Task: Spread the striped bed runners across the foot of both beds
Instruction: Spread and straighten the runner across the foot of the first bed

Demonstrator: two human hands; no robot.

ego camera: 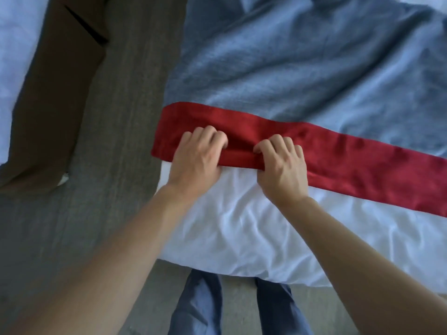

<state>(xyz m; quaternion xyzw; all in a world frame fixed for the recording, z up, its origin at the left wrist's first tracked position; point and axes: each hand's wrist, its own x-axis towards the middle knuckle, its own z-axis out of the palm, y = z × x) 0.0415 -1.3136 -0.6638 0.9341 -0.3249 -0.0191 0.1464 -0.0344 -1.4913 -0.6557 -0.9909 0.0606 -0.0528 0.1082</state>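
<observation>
Both hands held the runner's near edge: the left hand [196, 163] and the right hand [281, 169] lay side by side, fingers curled over a raised fold of red cloth, each grip closed on it.

By size, the bed [254, 233] came first, filling most of the view, its white sheet creased at the foot nearest the person. A grey-blue cover [302, 64] lay rumpled over the far part. Grey carpet [116, 122] ran along the bed's left side, with a brown panel [48, 97] beyond it and a pale surface at the far left edge, possibly the second bed, though too little showed to tell. The red bed runner [350, 165] crossed the bed between cover and white sheet, its left end near the bed's left edge and its right part running out of frame. No stripes could be made out on what showed. The person's blue trouser legs [196, 305] stood at the foot.

The step in hand looked like straightening this bed's runner. The next move probably called for drawing the pinched edge towards the foot and flattening the fold, without dragging the sheet beneath.
</observation>
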